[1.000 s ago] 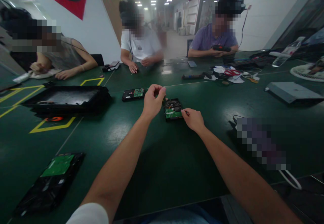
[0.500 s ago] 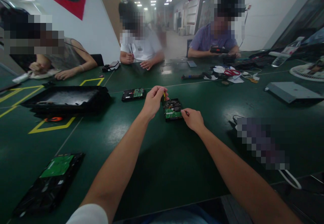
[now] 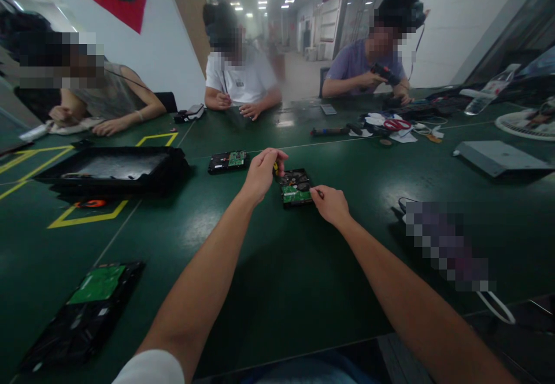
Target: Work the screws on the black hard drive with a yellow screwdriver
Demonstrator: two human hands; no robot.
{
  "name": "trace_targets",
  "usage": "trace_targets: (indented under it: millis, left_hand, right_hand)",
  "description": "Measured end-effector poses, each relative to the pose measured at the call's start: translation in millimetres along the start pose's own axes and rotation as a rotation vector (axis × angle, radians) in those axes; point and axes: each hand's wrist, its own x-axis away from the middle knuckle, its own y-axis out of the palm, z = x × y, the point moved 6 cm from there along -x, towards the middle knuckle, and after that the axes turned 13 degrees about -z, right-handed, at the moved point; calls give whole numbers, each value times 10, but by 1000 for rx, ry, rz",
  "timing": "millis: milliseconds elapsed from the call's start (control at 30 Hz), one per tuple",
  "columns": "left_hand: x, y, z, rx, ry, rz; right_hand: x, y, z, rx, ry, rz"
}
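Observation:
A hard drive with a green circuit board lies on the table in front of me. My left hand is closed at its upper left, around a small yellow tool; most of that tool is hidden by the fingers, so its kind is unclear. At the drive's right edge, the thumb and fingers of my right hand are pinched together on it. A second hard drive lies just left of my left hand. Another, larger-looking drive rests at the near left.
A black tray stands at the left by yellow tape marks. On the right are a blurred-out pouch-like item, a grey metal box and red-handled scissors. Three people sit across the table; the right one holds a dark tool.
My left hand's fingers have shifted slightly, and the yellow tool has moved a little to the left. My right hand and the drive stay put. The person at right has raised the dark tool.

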Motion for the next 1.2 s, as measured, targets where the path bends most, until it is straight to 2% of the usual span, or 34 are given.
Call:
trace_targets:
  millis: [467,733,1067,1200]
  left_hand:
    - [29,72,49,-24,-26,-68]
    - [29,5,40,-169,2,40]
    - [33,32,55,-129,0,23]
    - [30,63,19,-33,-25,3]
  right_hand:
    - [7,-14,-23,-1,-4,-5]
    - [9,-5,-9,-14,1,-2]
    - [3,-9,-18,-5,12,-17]
    - [9,-9,-16,-19,18,-8]
